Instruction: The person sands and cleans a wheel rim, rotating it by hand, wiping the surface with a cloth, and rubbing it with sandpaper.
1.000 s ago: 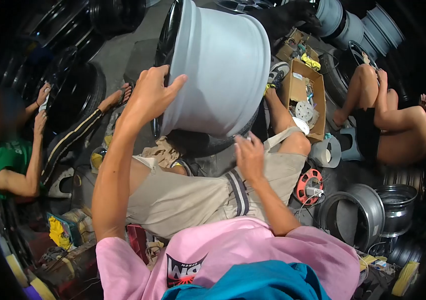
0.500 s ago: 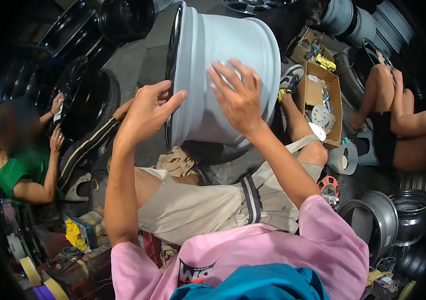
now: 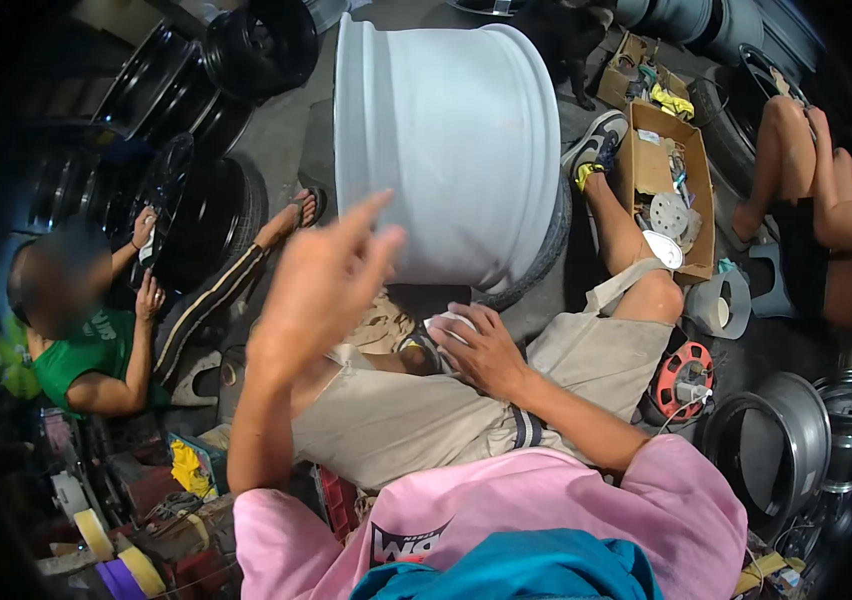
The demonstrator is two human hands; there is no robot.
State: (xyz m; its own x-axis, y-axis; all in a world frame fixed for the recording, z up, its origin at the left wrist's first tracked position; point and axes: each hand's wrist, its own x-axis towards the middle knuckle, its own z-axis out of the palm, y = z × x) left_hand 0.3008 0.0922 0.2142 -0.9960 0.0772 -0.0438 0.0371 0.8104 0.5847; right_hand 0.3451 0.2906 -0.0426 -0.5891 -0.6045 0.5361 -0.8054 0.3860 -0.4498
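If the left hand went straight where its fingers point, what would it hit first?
Probably the large pale wheel rim; the left hand points toward it, though the gap's depth is unclear.

Right hand (image 3: 486, 355) now lower, nearer the lap (image 3: 446, 420); black side of the grey wheel rim (image 3: 451, 150) out of view.

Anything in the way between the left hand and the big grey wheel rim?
Nothing visible between the left hand and the grey rim. The right hand, with a small pale object, is off to the side.
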